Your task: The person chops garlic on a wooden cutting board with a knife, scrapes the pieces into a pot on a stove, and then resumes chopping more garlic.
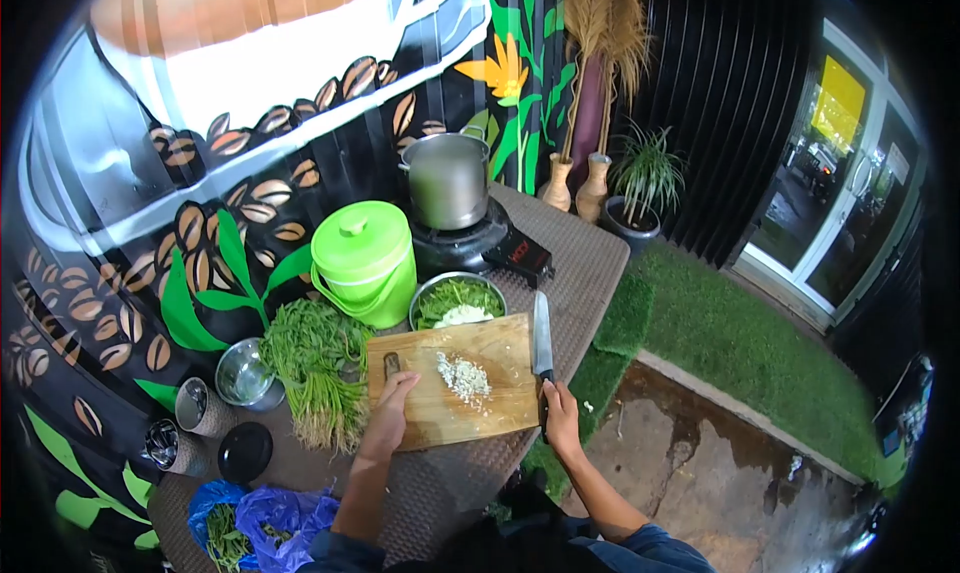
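My left hand [392, 413] grips the left side of a wooden cutting board [510, 363], fingers closed at its handle slot. Chopped white pieces [464, 377] lie in a small heap on the board. My right hand [562, 415] is closed around the black handle of a knife [542, 335], whose blade points up and away beside the board's right edge. Just beyond the board's far edge is a metal bowl [413, 311] of chopped greens [455, 295] with a white heap on top; the board hides its near part.
A green lidded bucket [365, 263], a pot [448, 185] on a black stove [465, 248], leafy greens [315, 358], an empty-looking metal bowl [248, 375], a black lid [245, 451] and blue bags [285, 521] stand around on the woven table [575, 238].
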Action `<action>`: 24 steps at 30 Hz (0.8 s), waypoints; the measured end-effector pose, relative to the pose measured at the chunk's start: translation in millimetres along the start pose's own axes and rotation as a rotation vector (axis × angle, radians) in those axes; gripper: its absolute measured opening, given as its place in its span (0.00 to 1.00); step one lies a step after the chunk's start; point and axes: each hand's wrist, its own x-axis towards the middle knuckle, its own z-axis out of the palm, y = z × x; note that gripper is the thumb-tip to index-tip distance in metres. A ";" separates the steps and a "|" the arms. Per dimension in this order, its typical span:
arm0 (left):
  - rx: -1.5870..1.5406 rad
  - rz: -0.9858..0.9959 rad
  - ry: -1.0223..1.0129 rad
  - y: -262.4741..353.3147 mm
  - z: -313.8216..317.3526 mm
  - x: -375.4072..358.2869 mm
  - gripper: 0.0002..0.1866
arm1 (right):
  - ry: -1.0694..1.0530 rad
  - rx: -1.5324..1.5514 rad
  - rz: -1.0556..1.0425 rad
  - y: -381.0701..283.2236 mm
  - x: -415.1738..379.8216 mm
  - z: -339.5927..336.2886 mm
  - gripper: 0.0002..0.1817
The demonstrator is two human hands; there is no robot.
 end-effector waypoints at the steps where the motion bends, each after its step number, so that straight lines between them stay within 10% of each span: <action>1: -0.156 -0.052 0.011 10.4 -3.0 12.5 0.16 | -0.004 0.001 -0.086 -14.8 12.9 2.3 0.17; 13: -0.471 -0.223 0.100 181.4 29.1 246.9 0.22 | -0.308 0.228 -0.377 -175.0 291.1 4.9 0.19; 24: -0.263 -0.108 0.651 171.4 -1.3 431.7 0.22 | -0.646 0.070 -0.319 -210.2 505.9 99.1 0.21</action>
